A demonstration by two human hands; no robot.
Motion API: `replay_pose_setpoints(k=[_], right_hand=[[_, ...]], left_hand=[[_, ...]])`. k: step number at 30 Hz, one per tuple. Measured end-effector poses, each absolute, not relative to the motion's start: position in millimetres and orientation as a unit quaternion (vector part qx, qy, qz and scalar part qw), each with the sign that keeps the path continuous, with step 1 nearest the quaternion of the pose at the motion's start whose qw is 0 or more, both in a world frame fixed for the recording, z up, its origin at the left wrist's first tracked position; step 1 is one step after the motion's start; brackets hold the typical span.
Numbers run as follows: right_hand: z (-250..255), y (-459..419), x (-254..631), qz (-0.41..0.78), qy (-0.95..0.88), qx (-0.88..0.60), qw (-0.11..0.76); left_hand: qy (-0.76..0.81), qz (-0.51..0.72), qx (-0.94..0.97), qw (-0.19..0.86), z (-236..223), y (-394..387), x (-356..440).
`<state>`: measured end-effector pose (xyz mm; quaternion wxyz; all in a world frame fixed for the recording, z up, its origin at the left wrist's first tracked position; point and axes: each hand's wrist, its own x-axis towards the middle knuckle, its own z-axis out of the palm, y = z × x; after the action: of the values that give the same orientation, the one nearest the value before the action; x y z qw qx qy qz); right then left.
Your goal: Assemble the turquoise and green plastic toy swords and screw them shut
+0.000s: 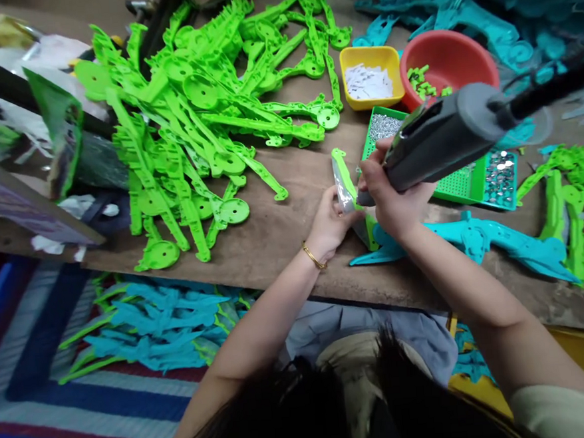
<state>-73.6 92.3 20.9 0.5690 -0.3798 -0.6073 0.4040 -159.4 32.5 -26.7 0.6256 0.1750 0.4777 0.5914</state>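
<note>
My left hand (327,224), with a gold bangle at the wrist, is closed around a bright green plastic part (342,165) with a shiny, clear or silvery strip along it. In my right hand (398,208) is a grey electric screwdriver (439,138), tilted with its tip down by the green part. Whether the tip touches a screw is hidden by my fingers. Just below my right hand, a long turquoise plastic part (518,246) lies on the wooden table (294,245). Behind the hands stands a green tray (463,190) of small screws and shiny metal pieces.
A big heap of green parts (203,98) covers the left of the table. A yellow bowl (351,101) of white pieces adjoins a red bowl (460,54) with small green pieces. More turquoise parts (462,17) lie behind, and others (164,321) sit below the table edge.
</note>
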Motion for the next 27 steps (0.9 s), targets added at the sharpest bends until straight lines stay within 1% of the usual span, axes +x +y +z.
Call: replay_pose_setpoints(k=[3, 6, 9, 12, 16, 21, 24, 27], right_hand=[[36.6, 118.7, -65.1, 0.369, -0.567, -0.368, 0.638], [34.4, 160.4, -46.8, 0.308, -0.533, -0.372, 0.695], [12.3, 193.5, -31.6, 0.289, -0.531, -0.397, 0.690], [-10.9, 207.4, -25.7, 0.309, -0.535, -0.405, 0.674], [-21.0, 206.9, -27.7, 0.308, -0.530, -0.401, 0.681], [-6.4, 199.3, -37.6, 0.280, -0.511, -0.383, 0.717], [13.8, 191.4, -38.4, 0.263, -0.492, -0.399, 0.728], [38.2, 168.8, -32.8, 0.271, -0.492, -0.378, 0.735]], left_hand=[[0.491, 0.581, 0.128, 0.637, -20.9, 22.5, -161.3], [0.476, 0.605, 0.108, 0.629, -12.8, 8.1, -159.1], [0.451, 0.592, 0.131, 0.655, -8.5, -2.6, -151.0], [0.454, 0.547, 0.130, 0.691, -11.8, -4.9, -141.5], [0.487, 0.567, 0.124, 0.652, -20.1, -2.7, -132.8], [0.504, 0.579, 0.125, 0.628, -22.5, -3.8, -127.5], [0.511, 0.583, 0.122, 0.620, -22.3, -4.3, -125.9], [0.509, 0.591, 0.123, 0.614, -23.2, -3.7, -124.4]])
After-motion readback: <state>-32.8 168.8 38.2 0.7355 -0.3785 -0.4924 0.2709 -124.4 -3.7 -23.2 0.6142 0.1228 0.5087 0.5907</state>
